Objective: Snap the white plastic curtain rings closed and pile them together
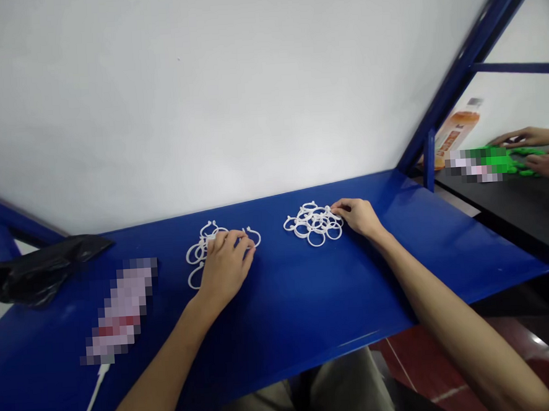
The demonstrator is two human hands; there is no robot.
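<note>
My left hand [227, 261] lies over a loose group of white plastic rings [194, 254] on the blue table. Several of these look open, with small knobs at their ends. One open white ring [256, 236] sticks out at the fingertips, and thumb and fingers are closed on it. To the right is a heaped pile of white rings [316, 236], most of which look like full circles. At the pile's right edge my right hand [356, 216] pinches a white ring [334, 213] between thumb and finger. My fingers partly cover both held rings.
The blue table [281, 316] meets a white wall behind. A black plastic bag [50, 269] lies at the left, near a blurred-out object [122, 308] with a white cable [91, 403]. On the right, beyond a blue post [428, 159], another person's hands [537, 136] handle green pieces beside a bottle [458, 133].
</note>
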